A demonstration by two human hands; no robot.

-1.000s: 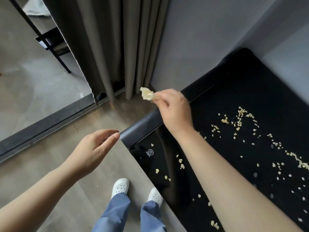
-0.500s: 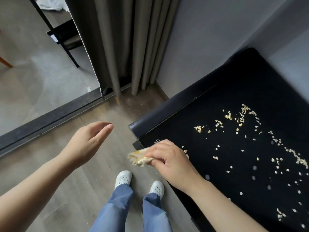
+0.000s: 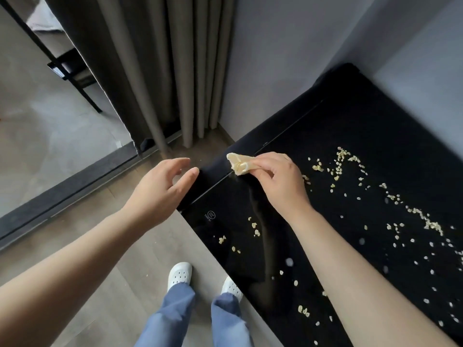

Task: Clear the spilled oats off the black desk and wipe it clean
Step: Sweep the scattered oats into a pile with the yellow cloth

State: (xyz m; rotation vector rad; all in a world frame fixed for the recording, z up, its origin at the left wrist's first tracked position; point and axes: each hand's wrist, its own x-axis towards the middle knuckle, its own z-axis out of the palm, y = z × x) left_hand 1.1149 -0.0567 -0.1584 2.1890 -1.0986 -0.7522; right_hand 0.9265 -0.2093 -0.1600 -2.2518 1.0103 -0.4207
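Head view, looking down at a room corner. Grey floor (image 3: pixel 140 284) fills the left half; a black desk (image 3: pixel 350 136) runs diagonally across the right half, its far end against a pale wall (image 3: pixel 288 46). A grey-brown curtain (image 3: pixel 155 71) hangs at top centre, with a black chair frame (image 3: pixel 72 71) on its left. Both bare forearms enter from the lower corners. Blue trousers (image 3: pixel 170 319) and white shoes (image 3: pixel 180 275) stand on the floor just beside the desk's near edge.

The left hand (image 3: pixel 160 194) hovers off the desk's left corner, fingers loosely curved and spread, holding nothing; its thumb lies just beside the corner, and contact cannot be judged. The right hand (image 3: pixel 280 181) is over the desk near that corner and pinches a crumpled yellow cloth (image 3: pixel 239 164) between thumb and fingers. The cloth projects past the fingers towards the desk's left rim; whether it touches the surface cannot be told.

Oats (image 3: pixel 431 224) lie scattered on the desk: a loose trail from just right of the right hand to the frame's right edge, and smaller groups near the front edge, close to a small white logo (image 3: pixel 211 215).
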